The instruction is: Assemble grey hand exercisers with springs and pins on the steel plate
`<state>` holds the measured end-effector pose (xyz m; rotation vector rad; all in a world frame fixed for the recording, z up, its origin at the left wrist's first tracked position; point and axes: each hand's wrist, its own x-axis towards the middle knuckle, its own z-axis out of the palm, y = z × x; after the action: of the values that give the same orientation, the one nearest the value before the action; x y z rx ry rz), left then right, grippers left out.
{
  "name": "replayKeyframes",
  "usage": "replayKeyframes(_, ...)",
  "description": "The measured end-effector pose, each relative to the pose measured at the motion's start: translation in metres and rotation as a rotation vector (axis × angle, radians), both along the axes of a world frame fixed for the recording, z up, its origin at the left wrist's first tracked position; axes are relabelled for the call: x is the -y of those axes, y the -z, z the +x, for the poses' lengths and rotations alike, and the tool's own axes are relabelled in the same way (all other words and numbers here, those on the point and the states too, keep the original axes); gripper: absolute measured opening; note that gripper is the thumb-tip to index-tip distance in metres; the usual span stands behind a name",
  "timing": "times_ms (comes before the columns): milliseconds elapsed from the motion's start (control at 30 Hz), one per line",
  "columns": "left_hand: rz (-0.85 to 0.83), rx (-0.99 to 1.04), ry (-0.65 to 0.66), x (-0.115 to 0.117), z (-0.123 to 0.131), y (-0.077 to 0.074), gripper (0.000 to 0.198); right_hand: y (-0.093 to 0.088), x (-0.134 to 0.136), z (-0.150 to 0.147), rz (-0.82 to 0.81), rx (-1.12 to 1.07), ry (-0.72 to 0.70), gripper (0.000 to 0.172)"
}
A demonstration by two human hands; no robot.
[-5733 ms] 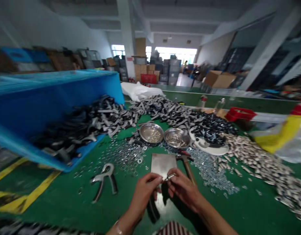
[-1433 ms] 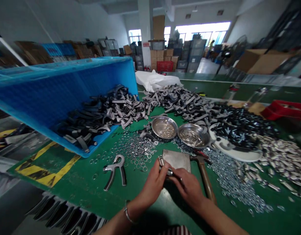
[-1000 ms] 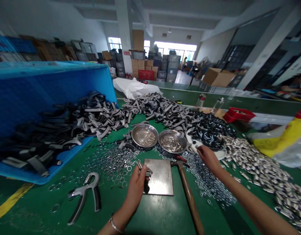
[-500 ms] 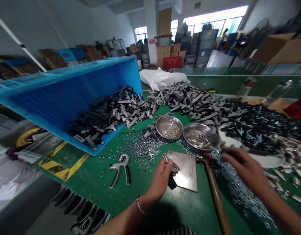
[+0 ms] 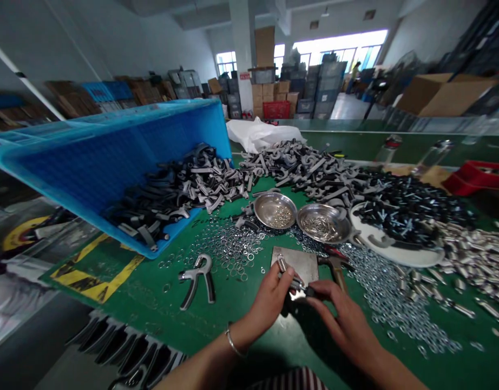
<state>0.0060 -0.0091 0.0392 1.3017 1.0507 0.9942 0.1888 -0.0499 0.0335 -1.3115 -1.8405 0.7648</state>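
My left hand (image 5: 266, 300) is closed around a partly built hand grip strengthener, whose coil spring (image 5: 282, 264) sticks up past the thumb. Most of its handles are hidden by the fingers. My right hand (image 5: 345, 319) pinches a small black knob (image 5: 310, 292) with a metal screw, at the end of the held strengthener. Below both hands lies a square steel plate (image 5: 295, 257). A hammer (image 5: 337, 272) rests at the plate's right, partly behind my right hand. To the left, another hand grip strengthener (image 5: 197, 283), with spring and both handles, lies on the green table.
A tipped blue crate (image 5: 152, 141) spills grey and black handles. Two metal bowls (image 5: 266, 221) (image 5: 314, 238) hold small parts. Behind a white dish (image 5: 420, 259) are heaped black knobs (image 5: 412, 206). Loose washers (image 5: 379, 292), rings (image 5: 233, 249) and metal sleeves (image 5: 472, 249) cover the table.
My right hand has come from beside the right bowl and white dish to my left hand, and now has a black knob in its fingers. The left hand keeps its hold.
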Motion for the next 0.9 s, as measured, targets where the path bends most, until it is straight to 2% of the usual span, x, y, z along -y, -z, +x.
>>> replayKeyframes(100, 0.007, -0.026, 0.021, 0.003, 0.000, -0.005, 0.028, 0.002, 0.004, -0.008, -0.159, -0.160, 0.076, 0.017)
replayKeyframes(233, 0.073, -0.124, 0.030, 0.006, -0.002, -0.008, 0.025, -0.004, 0.003, -0.010, -0.116, -0.238, -0.010, 0.018)
replayKeyframes(300, 0.153, -0.204, 0.032, 0.007, -0.004, -0.006, 0.023, -0.006, 0.001, -0.015, -0.310, -0.457, -0.026, 0.020)
replayKeyframes(367, 0.236, -0.300, 0.029, 0.007, -0.006, -0.002, 0.021, -0.006, 0.000, -0.023, -0.626, -0.741, -0.045, 0.029)
replayKeyframes(433, 0.288, -0.385, 0.023, 0.006, -0.009, 0.002, 0.020, -0.004, 0.002, -0.032, -0.833, -0.893, -0.093, 0.035)
replayKeyframes(500, 0.309, -0.414, 0.050, 0.004, -0.014, 0.003, 0.022, -0.001, 0.005, -0.037, -0.849, -0.864, -0.135, 0.035)
replayKeyframes(600, 0.343, -0.362, 0.175, 0.002, -0.022, -0.002, 0.023, 0.004, 0.011, -0.038, -0.898, -0.860, -0.235, 0.037)
replayKeyframes(667, 0.346, -0.339, 0.253, 0.001, -0.028, -0.004, 0.024, 0.007, 0.014, -0.036, -1.044, -0.883, -0.353, 0.051)
replayKeyframes(733, 0.310, -0.336, 0.254, 0.000, -0.032, -0.001, 0.025, 0.008, 0.013, -0.034, -1.124, -0.741, -0.425, 0.068)
replayKeyframes(767, 0.284, -0.329, 0.236, 0.000, -0.032, 0.002, 0.026, 0.009, 0.012, -0.033, -1.077, -0.600, -0.408, 0.073)
replayKeyframes(800, 0.256, -0.314, 0.208, 0.001, -0.033, 0.006, 0.027, 0.009, 0.010, -0.032, -0.959, -0.429, -0.350, 0.072)
replayKeyframes(900, 0.176, -0.256, 0.130, 0.003, -0.032, 0.016, 0.028, 0.008, 0.005, -0.030, -0.386, 0.088, -0.107, 0.055)
